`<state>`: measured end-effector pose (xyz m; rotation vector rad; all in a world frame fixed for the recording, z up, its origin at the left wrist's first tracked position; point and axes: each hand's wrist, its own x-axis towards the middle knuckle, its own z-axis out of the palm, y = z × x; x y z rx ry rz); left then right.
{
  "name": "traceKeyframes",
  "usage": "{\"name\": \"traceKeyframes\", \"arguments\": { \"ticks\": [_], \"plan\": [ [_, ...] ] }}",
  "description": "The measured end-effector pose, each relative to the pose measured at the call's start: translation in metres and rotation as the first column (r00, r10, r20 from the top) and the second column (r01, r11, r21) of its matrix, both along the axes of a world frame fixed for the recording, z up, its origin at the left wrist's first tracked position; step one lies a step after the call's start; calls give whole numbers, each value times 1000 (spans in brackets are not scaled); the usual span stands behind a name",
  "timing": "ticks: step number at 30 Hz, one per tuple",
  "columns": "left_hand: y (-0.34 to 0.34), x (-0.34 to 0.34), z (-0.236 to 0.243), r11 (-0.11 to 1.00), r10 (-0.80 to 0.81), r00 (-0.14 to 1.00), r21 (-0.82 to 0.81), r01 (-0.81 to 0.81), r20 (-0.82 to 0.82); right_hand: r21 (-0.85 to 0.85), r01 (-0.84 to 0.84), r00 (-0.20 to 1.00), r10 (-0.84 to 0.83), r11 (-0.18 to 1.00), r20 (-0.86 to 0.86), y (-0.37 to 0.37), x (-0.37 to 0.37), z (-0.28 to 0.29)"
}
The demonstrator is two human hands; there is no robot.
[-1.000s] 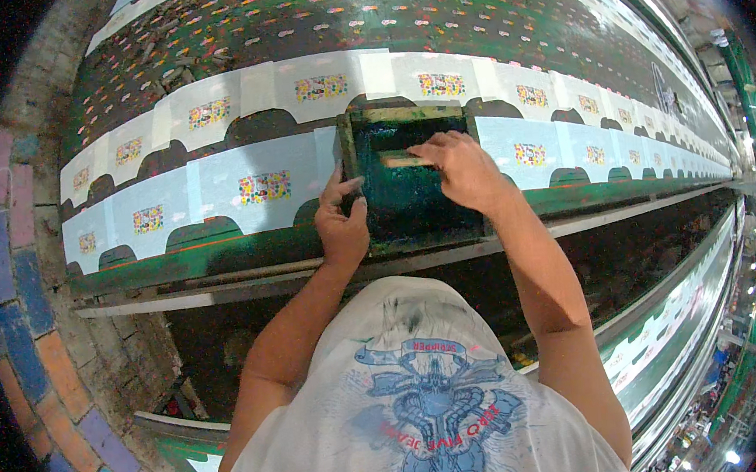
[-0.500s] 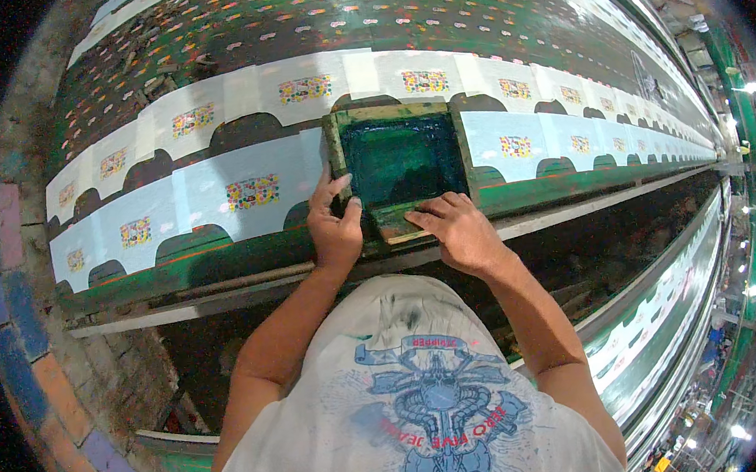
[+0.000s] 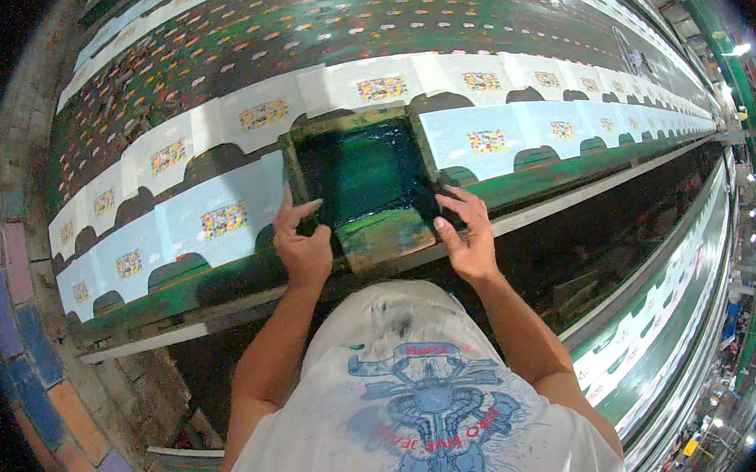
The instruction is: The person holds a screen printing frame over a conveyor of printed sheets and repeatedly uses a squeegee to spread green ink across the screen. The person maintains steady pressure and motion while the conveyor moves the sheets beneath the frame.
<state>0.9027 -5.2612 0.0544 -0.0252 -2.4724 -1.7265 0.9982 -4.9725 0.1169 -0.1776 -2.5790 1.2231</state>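
Observation:
A wooden screen-printing frame [image 3: 296,167] with dark green-black ink on its mesh lies over the near row of pale blue fabric pieces. My left hand [image 3: 303,239] grips its left side, the fingers over the rim and the thumb apart. On the right side, my right hand [image 3: 470,232] holds the frame near its near corner, fingers bent and thumb toward the rim. A worn, green-stained wooden board [image 3: 389,240] spans the frame's near end; whether it is a separate piece I cannot tell. The fabric under the frame is hidden.
Pale blue fabric pieces [image 3: 533,129] with colourful prints run along the green table edge [image 3: 514,176]. Behind them lies a row of white printed pieces [image 3: 233,113]. A pale rail [image 3: 559,195] borders the near side, with a dark gap below. Another long table [image 3: 646,305] stands at right.
My right hand has left the board at the frame's near end and moved to its right side. My left hand stays on the left side. The whole view has shifted slightly.

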Motion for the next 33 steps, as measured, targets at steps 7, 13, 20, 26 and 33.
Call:
{"name": "traceKeyframes", "arguments": {
  "ticks": [7,13,20,26,33],
  "plan": [
    [72,7,25,1000,-10,1000,2,10,-13,-555,86,992,-21,828,122,91,19,-19],
    [191,11,3,1000,9,995,12,-8,-103,-533,14,1000,-25,846,-14,198,31,-37],
    [270,11,-25,976,-18,996,216,37,-92,-444,-48,999,37,895,-32,292,44,-37],
    [285,17,-5,972,15,1000,234,-16,4,-457,-155,988,144,876,-59,317,47,-43],
    [283,19,-7,949,40,992,305,-76,122,-426,-257,966,213,867,-149,324,49,-45]
  ]
}}
